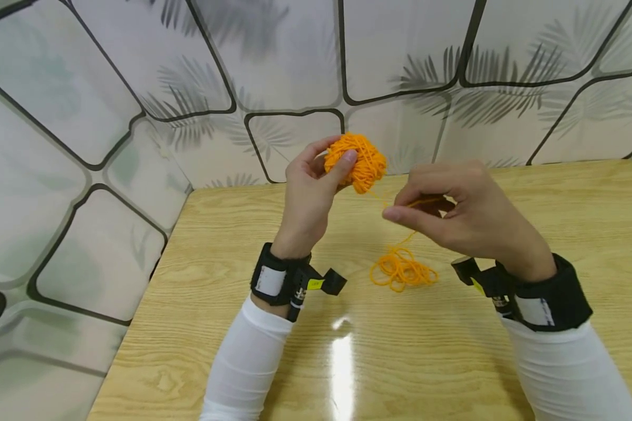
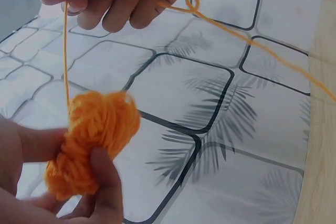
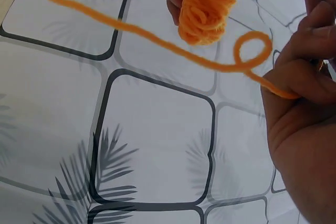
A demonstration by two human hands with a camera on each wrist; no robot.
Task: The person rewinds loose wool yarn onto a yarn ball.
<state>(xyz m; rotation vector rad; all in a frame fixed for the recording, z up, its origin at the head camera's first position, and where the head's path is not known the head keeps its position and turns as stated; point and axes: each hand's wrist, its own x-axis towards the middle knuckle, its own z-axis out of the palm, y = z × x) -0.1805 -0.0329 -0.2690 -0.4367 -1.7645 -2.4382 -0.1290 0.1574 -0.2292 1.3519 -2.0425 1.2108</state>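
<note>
My left hand (image 1: 312,190) grips an orange ball of yarn (image 1: 362,164), its thumb pressed across the front of the winding. In the left wrist view the ball (image 2: 105,124) looks pinched in at the middle. To the right, my right hand (image 1: 455,207) pinches the yarn strand (image 2: 66,56) between thumb and fingertips, and the strand runs fairly straight to the ball. From the right hand's other side the yarn hangs down with a small loop (image 3: 253,48) in it. It leads to a loose tangle of orange yarn (image 1: 402,269) on the table.
The wooden table (image 1: 189,351) spreads under both arms, with a bright reflection near its front. A patterned backdrop (image 1: 295,70) with dark lines and leaf prints stands behind it and along the left. Black wrist straps (image 1: 550,298) with small cameras are on both wrists.
</note>
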